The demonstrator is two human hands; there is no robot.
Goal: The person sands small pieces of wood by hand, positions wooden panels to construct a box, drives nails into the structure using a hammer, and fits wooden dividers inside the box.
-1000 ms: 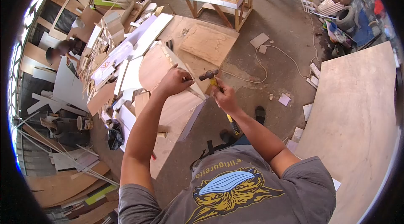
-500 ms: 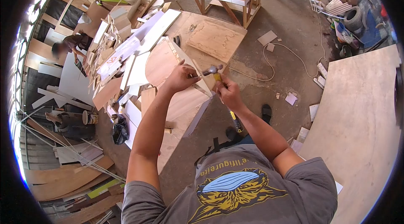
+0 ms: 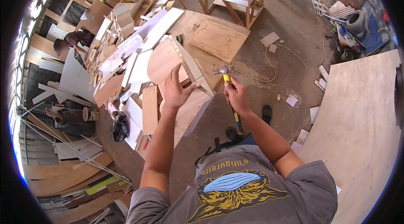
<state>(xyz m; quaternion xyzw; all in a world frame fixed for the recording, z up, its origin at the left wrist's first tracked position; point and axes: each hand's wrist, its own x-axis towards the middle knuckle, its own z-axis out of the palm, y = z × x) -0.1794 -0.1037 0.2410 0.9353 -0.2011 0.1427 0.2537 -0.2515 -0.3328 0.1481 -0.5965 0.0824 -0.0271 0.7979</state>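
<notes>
Edge strips (image 3: 192, 67) are laid along the plywood assembly (image 3: 190, 106), remaining work being indeterminable; beside it, a yellow-handled hammer (image 3: 227, 78) is gripped by the right hand (image 3: 237, 98), the left hand (image 3: 175, 93) being splayed, unclenched.

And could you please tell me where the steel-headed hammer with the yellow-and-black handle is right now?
In the head view, the hammer is just right of centre, gripped in the person's right hand, to the right of the pale-brown wooden panel.

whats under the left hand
Around the left hand, parts of a pinkish wooden panel and a pale wooden strip show; whatever lies directly beneath the palm is covered, so that can't be told.
</notes>
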